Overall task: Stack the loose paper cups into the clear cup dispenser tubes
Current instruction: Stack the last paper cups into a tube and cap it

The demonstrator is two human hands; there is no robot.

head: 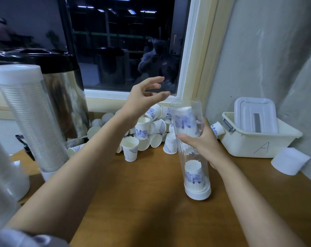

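Observation:
A clear dispenser tube (pixel 195 157) with a white base stands upright on the wooden table (pixel 142 202). My right hand (pixel 202 141) grips it around its middle. Inside the tube, one white cup with blue flower print (pixel 185 120) sits upside down near the top, blurred, and another cup (pixel 194 172) rests near the bottom. My left hand (pixel 145 98) hovers empty just left of the tube's mouth, fingers spread and relaxed. A heap of loose paper cups (pixel 144 132) lies behind, under the window sill.
A tall filled dispenser of clear plastic cups (pixel 31 120) and a steel urn (pixel 65 90) stand at the left. A cream bin marked A (pixel 258 141) holding a white lid sits at the right, with a white cap (pixel 290 161) in front of it against the wall.

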